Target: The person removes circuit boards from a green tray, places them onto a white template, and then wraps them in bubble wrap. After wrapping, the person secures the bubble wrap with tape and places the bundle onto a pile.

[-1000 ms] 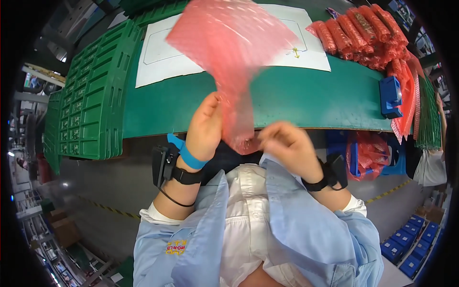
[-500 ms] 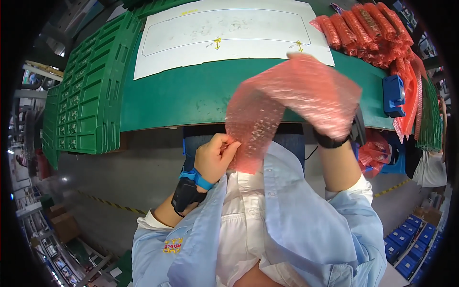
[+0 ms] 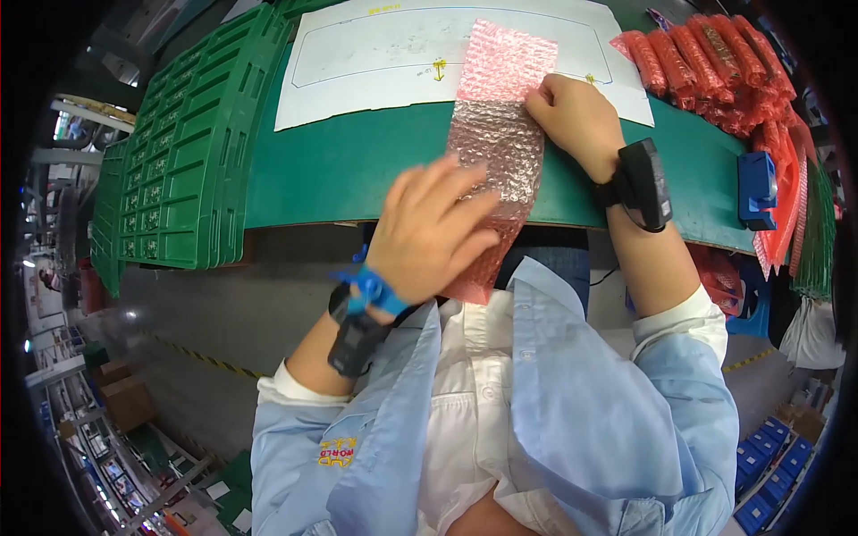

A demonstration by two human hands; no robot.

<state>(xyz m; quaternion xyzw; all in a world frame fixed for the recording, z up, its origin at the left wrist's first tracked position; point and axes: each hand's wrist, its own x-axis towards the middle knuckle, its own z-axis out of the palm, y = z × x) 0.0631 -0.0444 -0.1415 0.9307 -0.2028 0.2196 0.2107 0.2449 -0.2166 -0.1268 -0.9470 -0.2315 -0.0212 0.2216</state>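
A long strip of pink bubble wrap lies lengthwise over the green table. Its far end rests on a white sheet, and its near end hangs past the table's front edge toward my shirt. My right hand pinches the strip's right edge near the white sheet, fingers curled. Over the strip's near half is my left hand, slightly blurred, with its fingers spread and nothing gripped. Whether its fingertips touch the wrap I cannot tell.
Green plastic crates stand along the table's left side. Red bubble-wrapped bundles are piled at the far right. A blue tape dispenser-like block sits at the right edge, beside hanging red wrap and green strands.
The bubble wrap, folded and raised before, is now stretched out across the table. My right hand has moved farther away along it; my left hand has let go and spread its fingers.
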